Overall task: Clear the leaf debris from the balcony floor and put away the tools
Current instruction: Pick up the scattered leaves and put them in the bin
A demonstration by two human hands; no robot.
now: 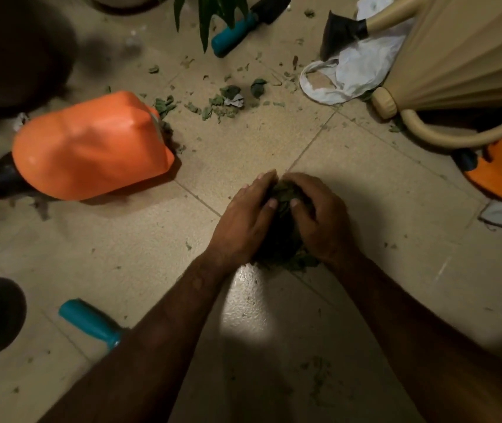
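On the floor (274, 141), centre: leaf clump (285, 192), cupped and gripped between left hand (243, 218) and right hand (324, 222). Step: gathering. Next, probably: lift whole without spilling. Scattered debris (222, 102) remains; trowel (237, 38) unstowed.

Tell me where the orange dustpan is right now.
Head view: the orange dustpan lies on the floor at left, beyond and left of the left hand, with scattered leaf debris just past its right end.
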